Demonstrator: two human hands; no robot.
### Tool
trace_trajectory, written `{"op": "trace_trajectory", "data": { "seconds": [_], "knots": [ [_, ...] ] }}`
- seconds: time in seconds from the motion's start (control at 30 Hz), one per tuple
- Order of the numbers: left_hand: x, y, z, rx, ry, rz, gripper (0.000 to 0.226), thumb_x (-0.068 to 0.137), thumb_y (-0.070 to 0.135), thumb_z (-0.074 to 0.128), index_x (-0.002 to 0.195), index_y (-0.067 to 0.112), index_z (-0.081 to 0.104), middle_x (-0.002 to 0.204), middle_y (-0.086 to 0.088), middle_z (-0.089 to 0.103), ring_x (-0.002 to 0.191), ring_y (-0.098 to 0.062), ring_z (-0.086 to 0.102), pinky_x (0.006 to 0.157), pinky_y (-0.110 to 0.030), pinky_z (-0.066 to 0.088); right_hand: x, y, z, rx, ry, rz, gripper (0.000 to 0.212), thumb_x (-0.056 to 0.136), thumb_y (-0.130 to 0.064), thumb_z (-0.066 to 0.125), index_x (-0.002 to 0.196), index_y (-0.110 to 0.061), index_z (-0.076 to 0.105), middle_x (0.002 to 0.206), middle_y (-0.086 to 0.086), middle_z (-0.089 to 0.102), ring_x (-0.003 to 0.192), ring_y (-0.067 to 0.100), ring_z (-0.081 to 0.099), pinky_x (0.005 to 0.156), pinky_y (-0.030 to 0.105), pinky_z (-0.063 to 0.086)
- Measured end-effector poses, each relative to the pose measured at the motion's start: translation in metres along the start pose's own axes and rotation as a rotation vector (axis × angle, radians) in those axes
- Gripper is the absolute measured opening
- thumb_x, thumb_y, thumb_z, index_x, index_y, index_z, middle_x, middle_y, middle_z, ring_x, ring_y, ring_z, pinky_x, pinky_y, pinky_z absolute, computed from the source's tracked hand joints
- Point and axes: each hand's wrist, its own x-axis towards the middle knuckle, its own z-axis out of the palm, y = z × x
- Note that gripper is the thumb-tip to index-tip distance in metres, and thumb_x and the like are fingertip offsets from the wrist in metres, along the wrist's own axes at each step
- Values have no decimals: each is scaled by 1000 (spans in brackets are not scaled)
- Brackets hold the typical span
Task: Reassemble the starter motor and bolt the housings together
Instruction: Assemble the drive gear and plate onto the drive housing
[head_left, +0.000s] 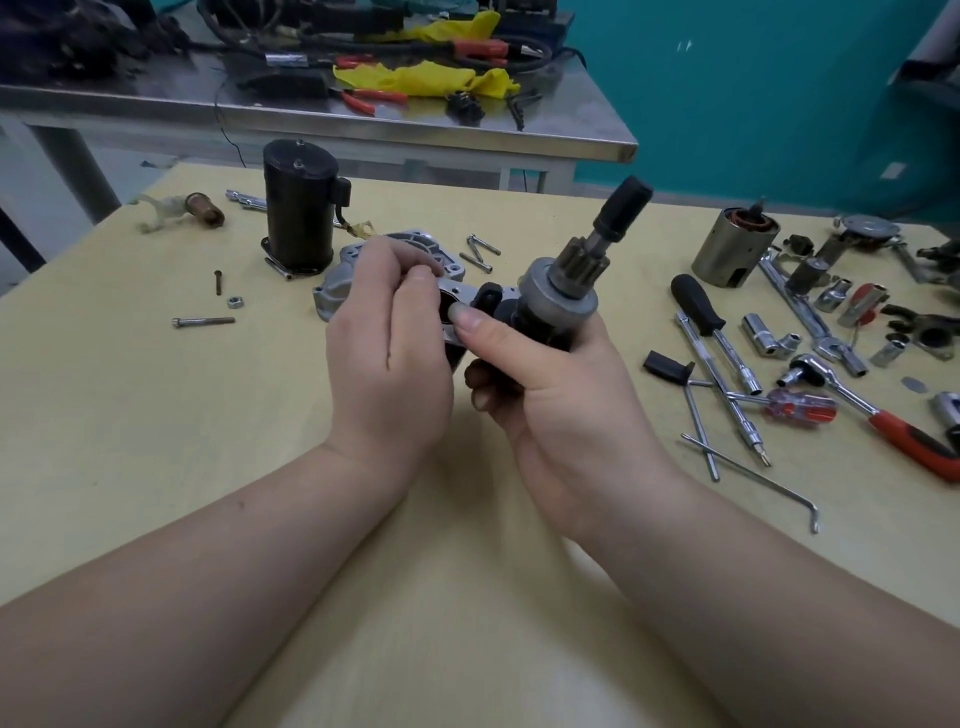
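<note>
1. My right hand (550, 374) grips the gear shaft (587, 260) mid-tabletop (156, 441).
2. My left hand (389, 353) pinches the small metal plate (457, 293) against it; fitting step.
3. Next: seat this into the aluminium housing (343, 280) behind, carefully aligned.

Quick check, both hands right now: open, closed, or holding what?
Left hand: fingers curled, pinching the silver plate at the assembly's end.
Right hand: gripping the pinion drive assembly, shaft pointing up.
</note>
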Motion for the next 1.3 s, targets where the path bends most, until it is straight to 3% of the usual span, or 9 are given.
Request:
{"op": "trace_trajectory", "data": {
  "seconds": [0.1, 0.3, 0.43, 0.6, 0.73, 1.0, 1.17, 1.23, 1.3],
  "knots": [
    [-1, 3, -1, -10, -10, 23, 37, 110, 40, 36, 97, 15, 58, 87, -3, 61, 83, -21, 60, 73, -47, 49, 3, -6, -2, 105, -46, 84, 43, 86, -1, 81, 124, -3, 61, 90, 6, 70, 65, 15, 55, 53, 23, 44],
    [-1, 18, 3, -147, -28, -98, 47, 103, 63, 33, 99, 25, 62, 100, -24, 65, 94, -43, 65, 78, -60, 52, 8, -13, -7, 246, -37, 264, 47, 83, -3, 80, 128, -7, 66, 87, 2, 65, 59, 11, 54, 47, 18, 41],
    [0, 21, 4, -124, -16, -122, 49, 101, 63, 33, 99, 24, 62, 96, -14, 66, 97, -37, 64, 85, -56, 51, 7, -16, -7, 253, -71, 282, 34, 83, -1, 78, 112, -13, 64, 83, 3, 66, 58, 11, 53, 47, 18, 39],
    [5, 13, 1, 18, -32, -74, 39, 107, 56, 29, 96, 31, 57, 86, 18, 62, 87, -9, 61, 83, -44, 50, 6, -12, -6, 197, -76, 243, 47, 83, 2, 79, 123, -14, 61, 86, 2, 67, 61, 13, 52, 48, 20, 38],
    [3, 10, 0, 83, -50, -11, 40, 111, 52, 27, 99, 29, 58, 88, 5, 63, 89, -23, 64, 81, -59, 51, 4, -9, -2, 153, -63, 171, 44, 85, 4, 77, 121, -15, 61, 90, 2, 65, 65, 13, 51, 51, 20, 38],
    [1, 8, 3, 74, 15, 86, 39, 116, 43, 32, 111, 21, 64, 96, 12, 66, 94, -18, 66, 84, -51, 53, -1, -1, 3, 220, -31, 49, 46, 88, 6, 75, 128, -10, 58, 101, 4, 66, 80, 13, 57, 62, 22, 44],
    [0, 13, 3, -62, 44, 30, 42, 113, 49, 34, 110, 21, 66, 99, -2, 68, 92, -32, 66, 76, -67, 53, -3, -2, 6, 195, -55, -41, 56, 90, 2, 75, 140, 4, 48, 105, 8, 65, 83, 11, 60, 69, 25, 46],
    [0, 19, 2, -140, 63, -7, 49, 110, 53, 33, 108, 18, 68, 98, -12, 69, 90, -36, 67, 70, -59, 54, -3, -5, 7, 180, -76, -70, 55, 89, 4, 75, 138, 7, 48, 103, 11, 62, 78, 12, 57, 66, 26, 44],
    [0, 25, 1, -230, 71, -54, 54, 107, 56, 33, 106, 15, 69, 92, -10, 70, 83, -26, 70, 60, -38, 52, -3, -6, 7, 169, -79, -89, 57, 88, 6, 75, 137, 9, 46, 103, 14, 60, 77, 13, 55, 66, 28, 43]
  ]
}}
